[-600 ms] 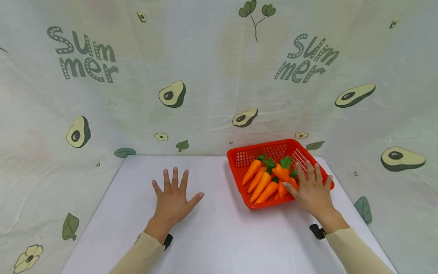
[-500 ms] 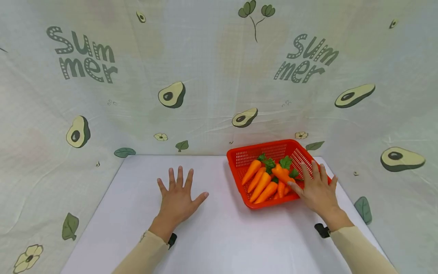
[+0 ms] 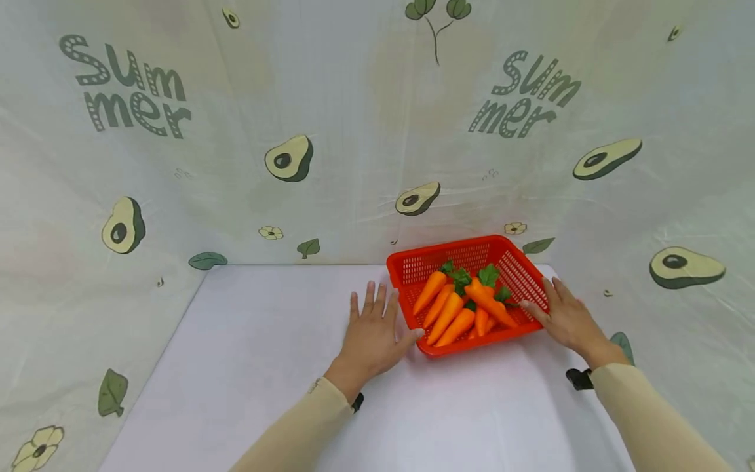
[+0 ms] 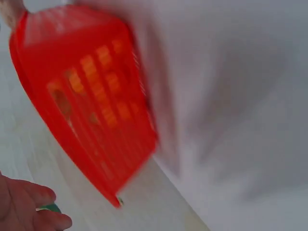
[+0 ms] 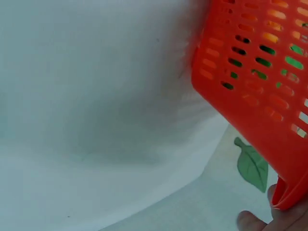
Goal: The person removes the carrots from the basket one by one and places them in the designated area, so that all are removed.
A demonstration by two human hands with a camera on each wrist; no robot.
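A red plastic basket [image 3: 480, 342] with slotted walls stands at the back right of the table. Several orange carrots [image 3: 451, 318] with green leafy tops lie inside it. My left hand [image 3: 370, 339] is by the basket's left side, fingers straight and spread, thumb tip at the near-left corner. In the left wrist view, fingers [image 4: 26, 199] show apart from the blurred basket. My right hand [image 3: 571, 322] is at the right rim, thumb over the basket's edge and other fingers along its outside. In the right wrist view, fingers [image 5: 284, 221] touch the rim.
A white table [image 3: 253, 354] carries the basket. A pale cloth [image 3: 342, 118] printed with avocados, leaves and lettering hangs behind it and along both sides. Black wrist devices [image 3: 580, 379] sit under the sleeves' ends.
My left hand has moved right to the basket's left side. My right hand has shifted right, from over the carrots to the basket's right rim. The basket and carrots stay put.
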